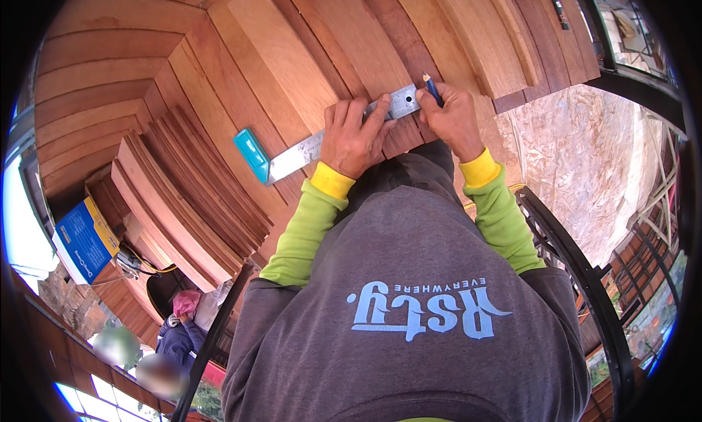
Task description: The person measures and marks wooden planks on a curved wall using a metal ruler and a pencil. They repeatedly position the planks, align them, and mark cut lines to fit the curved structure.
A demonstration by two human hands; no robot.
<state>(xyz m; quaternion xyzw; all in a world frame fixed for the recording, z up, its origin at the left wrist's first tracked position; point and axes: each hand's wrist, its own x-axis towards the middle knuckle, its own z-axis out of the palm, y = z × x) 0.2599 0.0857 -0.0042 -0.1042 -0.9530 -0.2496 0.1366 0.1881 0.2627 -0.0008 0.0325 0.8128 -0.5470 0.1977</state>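
Observation:
A try square with a teal handle [251, 154] and a metal blade [294, 157] lies across the near ends of several wooden planks. My left hand [354, 135] grips the blade and presses it down, its fingers bent over the metal. In my right hand [455, 121] a dark blue pencil [433, 90] is pinched, its sharpened tip pointing up and away from me. The right thumb and fingers are close to the blade's holed end. Beneath the blade, a lighter loose plank [281, 49] rests on top of the other boards.
A stack of long boards [186, 195] stands at the left. More planks [468, 35] lie at the upper right. A blue and yellow box [86, 236] is at the far left, above a seated person [179, 338]. Black metal railing [578, 268] runs on my right.

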